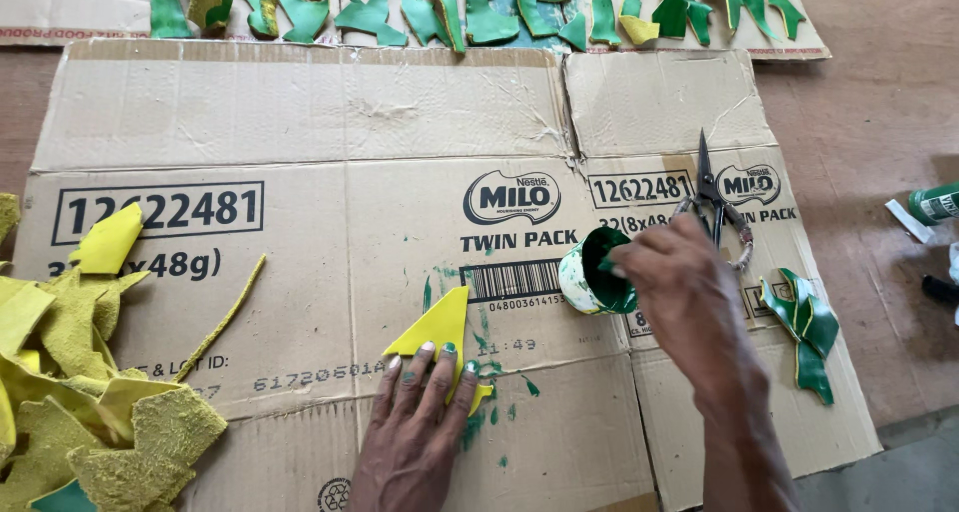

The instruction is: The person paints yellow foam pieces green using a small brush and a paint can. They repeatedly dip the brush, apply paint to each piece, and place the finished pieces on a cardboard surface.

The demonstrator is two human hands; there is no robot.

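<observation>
Left hand (415,427) pins one yellow piece (438,330); right hand (684,282) in one paint cup (591,272).

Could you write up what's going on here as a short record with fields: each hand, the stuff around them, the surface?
Left hand: pressed flat, fingers spread, on a yellow cut-out piece
Right hand: fingers dipped into a small cup of green paint
Surface: flattened cardboard box, smeared with green paint near the left hand
Unpainted stock: pile of yellow pieces at the left edge
Painted pieces: green row along the top; one more green piece at the right
Tool: scissors lying beyond the cup
</observation>
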